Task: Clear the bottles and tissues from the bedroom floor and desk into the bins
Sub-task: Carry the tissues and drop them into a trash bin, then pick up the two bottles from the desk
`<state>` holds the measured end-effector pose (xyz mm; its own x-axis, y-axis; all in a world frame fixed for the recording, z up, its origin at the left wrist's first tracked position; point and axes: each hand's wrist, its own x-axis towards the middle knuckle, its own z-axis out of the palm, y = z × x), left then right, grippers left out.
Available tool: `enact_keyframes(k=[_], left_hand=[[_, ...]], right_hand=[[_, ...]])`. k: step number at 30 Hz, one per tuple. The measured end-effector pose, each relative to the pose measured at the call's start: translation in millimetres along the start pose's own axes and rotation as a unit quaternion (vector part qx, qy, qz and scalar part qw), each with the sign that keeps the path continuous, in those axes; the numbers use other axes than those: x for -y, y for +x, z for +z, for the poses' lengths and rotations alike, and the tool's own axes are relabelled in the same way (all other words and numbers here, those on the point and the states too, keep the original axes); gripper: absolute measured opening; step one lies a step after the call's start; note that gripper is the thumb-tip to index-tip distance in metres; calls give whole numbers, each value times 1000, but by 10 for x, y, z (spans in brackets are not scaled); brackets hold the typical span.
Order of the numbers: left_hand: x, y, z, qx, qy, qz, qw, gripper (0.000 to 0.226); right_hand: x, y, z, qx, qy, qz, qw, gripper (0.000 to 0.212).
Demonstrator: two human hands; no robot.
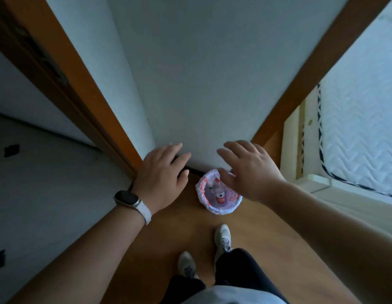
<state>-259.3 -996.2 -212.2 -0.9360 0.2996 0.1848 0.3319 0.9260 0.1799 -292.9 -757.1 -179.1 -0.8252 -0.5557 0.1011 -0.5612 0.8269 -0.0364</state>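
A small bin (214, 208) lined with a white and red plastic bag stands on the wooden floor against the wall. Inside it lies a clear bottle (220, 195) with a red label and red cap, with another bottle top beside it. My right hand (247, 170) hovers above the bin's far right rim, fingers spread and holding nothing. My left hand (163, 172), with a watch on its wrist, is held out to the left of the bin, fingers relaxed and holding nothing.
A grey wall (201, 84) rises right behind the bin. A wooden door frame (98, 102) runs along the left. A bed with a white quilted mattress (361, 128) stands at the right. My two feet (221, 238) stand on the wooden floor just before the bin.
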Motion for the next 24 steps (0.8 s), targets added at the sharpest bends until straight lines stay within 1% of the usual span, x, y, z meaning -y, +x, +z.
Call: enact_keyframes(k=[3, 5, 8, 10, 12, 15, 19, 24], left_hand=[[-320, 181, -142, 1, 1, 35, 999, 43], [-539, 311, -238, -3, 8, 60, 998, 43], [-901, 486, -362, -29, 16, 107, 994, 43], [-1160, 627, -420, -56, 22, 144, 988, 42], [-1479, 782, -452, -67, 30, 171, 983, 42], [-2081, 979, -456, -69, 33, 195, 978, 42], [-3033, 1204, -349, -67, 21, 263, 962, 40], [-4280, 1506, -214, -83, 6, 338, 938, 39]], right_hand=[[-168, -271, -276, 0, -32, 32, 999, 43], [-278, -432, -453, 6, -33, 62, 998, 44], [-477, -728, -690, -8, -29, 100, 995, 46], [-656, -959, -823, -30, -34, 117, 992, 44], [-873, -1223, -959, -33, -41, 139, 989, 42], [-1246, -1692, -1166, -25, -41, 171, 984, 44], [-1791, -2478, -1414, -54, -52, 216, 974, 45], [-2488, -3552, -1649, -91, -93, 286, 949, 40]])
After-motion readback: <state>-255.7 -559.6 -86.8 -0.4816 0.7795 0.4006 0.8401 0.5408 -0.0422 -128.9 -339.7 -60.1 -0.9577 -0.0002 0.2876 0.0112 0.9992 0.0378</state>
